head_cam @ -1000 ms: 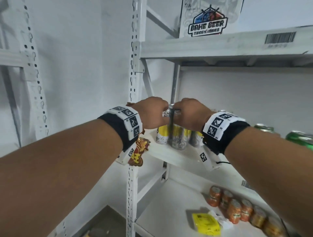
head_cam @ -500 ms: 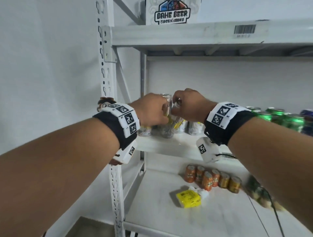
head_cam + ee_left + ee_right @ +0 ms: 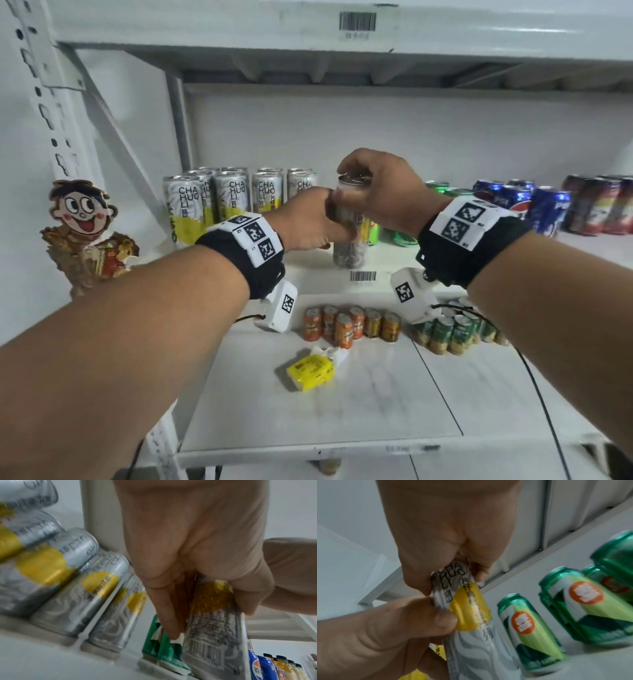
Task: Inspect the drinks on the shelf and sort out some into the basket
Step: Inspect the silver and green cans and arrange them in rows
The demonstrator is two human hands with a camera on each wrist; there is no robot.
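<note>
A tall silver and yellow can marked CHA HUO LI [image 3: 348,236] is held upright over the front of the middle shelf [image 3: 404,267] by both hands. My left hand [image 3: 320,222] grips its side, thumb on the yellow patch [image 3: 469,609]. My right hand [image 3: 368,192] grips it around the top rim. The left wrist view shows the can's [image 3: 216,635] printed text and barcode. I cannot tell whether its base touches the shelf. No basket is in view.
Several matching cans [image 3: 233,195] stand in rows at the shelf's left. Green cans [image 3: 399,236], blue cans [image 3: 544,209] and dark red cans [image 3: 599,205] stand to the right. On the lower shelf are orange cans [image 3: 349,325], green-yellow cans [image 3: 452,330] and a yellow packet [image 3: 310,371]. A cartoon figure [image 3: 84,233] hangs on the left post.
Both hands have carried the can to the right, away from the row of matching cans, to a spot in front of the green cans. The head view has swung right and down.
</note>
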